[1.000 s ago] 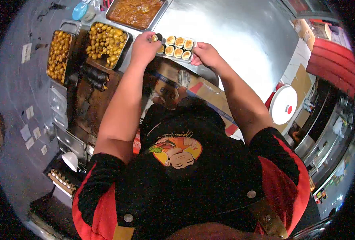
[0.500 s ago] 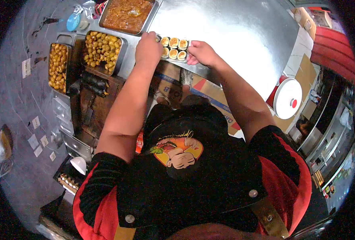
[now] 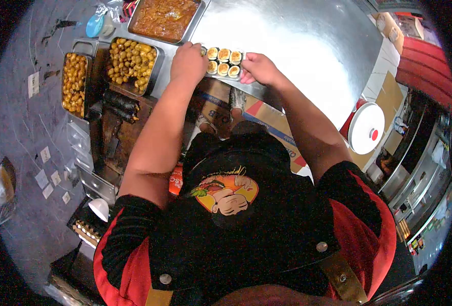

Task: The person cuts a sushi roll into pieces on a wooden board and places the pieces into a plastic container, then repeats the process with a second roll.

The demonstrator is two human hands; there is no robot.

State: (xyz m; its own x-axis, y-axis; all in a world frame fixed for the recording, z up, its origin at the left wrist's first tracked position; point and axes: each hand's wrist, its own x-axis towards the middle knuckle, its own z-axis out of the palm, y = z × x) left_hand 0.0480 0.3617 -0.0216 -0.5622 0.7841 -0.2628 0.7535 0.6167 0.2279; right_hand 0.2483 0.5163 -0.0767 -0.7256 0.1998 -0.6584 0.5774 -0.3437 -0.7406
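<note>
Several sliced seaweed rolls (image 3: 224,56) with pale rims and orange-brown filling sit in two rows in a small clear tray (image 3: 226,77), near the front edge of the steel counter. Closed around the tray's left end is my left hand (image 3: 189,64), its fingertips partly hidden. At the opposite end, my right hand (image 3: 259,69) pinches the tray's side between thumb and fingers. Whole dark seaweed rolls (image 3: 121,104) lie on a brown cutting board (image 3: 137,130) to the left, close to a knife (image 3: 113,143).
A metal pan of reddish-brown sauce (image 3: 162,18) stands at the back left. Two pans hold small round potato-like pieces (image 3: 131,61). The bright steel counter (image 3: 287,30) stretches right, toward a white round lid (image 3: 366,128). Cardboard boxes (image 3: 267,115) are below the edge.
</note>
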